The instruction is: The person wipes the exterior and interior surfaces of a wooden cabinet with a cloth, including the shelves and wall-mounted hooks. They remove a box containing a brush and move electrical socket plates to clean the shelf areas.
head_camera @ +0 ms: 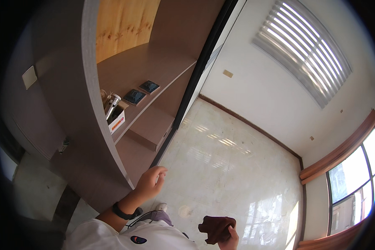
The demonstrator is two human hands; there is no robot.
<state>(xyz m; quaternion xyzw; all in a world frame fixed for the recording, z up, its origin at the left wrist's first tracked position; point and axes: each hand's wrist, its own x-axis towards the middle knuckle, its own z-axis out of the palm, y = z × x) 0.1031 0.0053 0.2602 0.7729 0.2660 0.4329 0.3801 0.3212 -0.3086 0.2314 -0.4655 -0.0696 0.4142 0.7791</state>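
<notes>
My right hand grips a folded dark brown cloth at the lower middle of the view, above the glossy floor. The thumb lies over the cloth; the other fingers are mostly hidden. Further left, my left hand hangs in the air with loosely curled fingers and a small gap between thumb and fingers. Nothing shows in it. A black wristband is around that wrist. The front edge of a brown wooden cabinet is just left of this hand.
On the cabinet shelf lie two dark square pieces and a small open box holding a tube. A black-edged sliding door borders the cabinet. A pale tiled floor leads to a white wall and a window.
</notes>
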